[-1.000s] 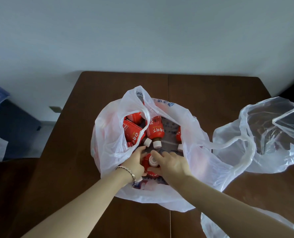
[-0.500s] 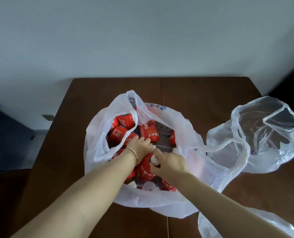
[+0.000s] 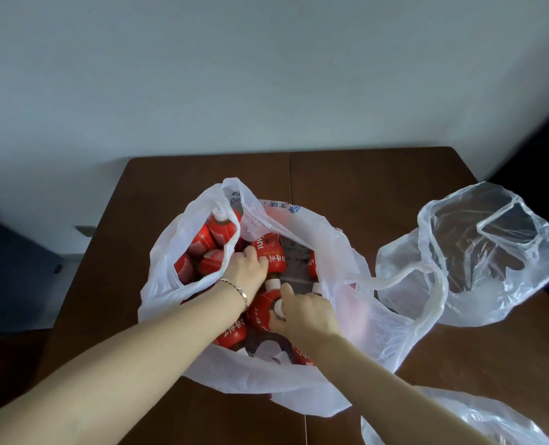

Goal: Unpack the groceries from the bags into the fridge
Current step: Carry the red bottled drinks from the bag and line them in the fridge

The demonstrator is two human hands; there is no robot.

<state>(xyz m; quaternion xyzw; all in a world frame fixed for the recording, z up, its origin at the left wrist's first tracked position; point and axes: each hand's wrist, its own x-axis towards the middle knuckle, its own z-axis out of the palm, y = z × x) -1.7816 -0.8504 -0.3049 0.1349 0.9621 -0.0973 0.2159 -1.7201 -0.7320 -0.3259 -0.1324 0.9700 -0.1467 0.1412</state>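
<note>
Small red bottles [image 3: 202,245] with white caps lay heaped inside a white plastic bag [image 3: 363,316] that sat open on the table [image 3: 363,175]. Both our hands were down in the bag's mouth. Our left hand [image 3: 246,271], a thin bracelet [image 3: 239,290] at its wrist, had its fingers curled over the far bottle [image 3: 271,252], which lay on its side. Our right hand [image 3: 305,313] pinched the near bottle [image 3: 260,311] at its neck, thumb beside the white cap. The fridge was not in view.

We judged each bottle should come straight up through the opening, clear of the loose handles. It should be held firmly below the cap, since smooth sides could slip and the heap could shift.

A clear bag [image 3: 491,252] sagged just to the right and seemed empty. Part of another bag [image 3: 475,422] showed at the near right edge. The table was dark brown wood with a seam down its middle, set against a plain pale wall [image 3: 266,75]. A dark blue shape [image 3: 10,252] stood at the left.
</note>
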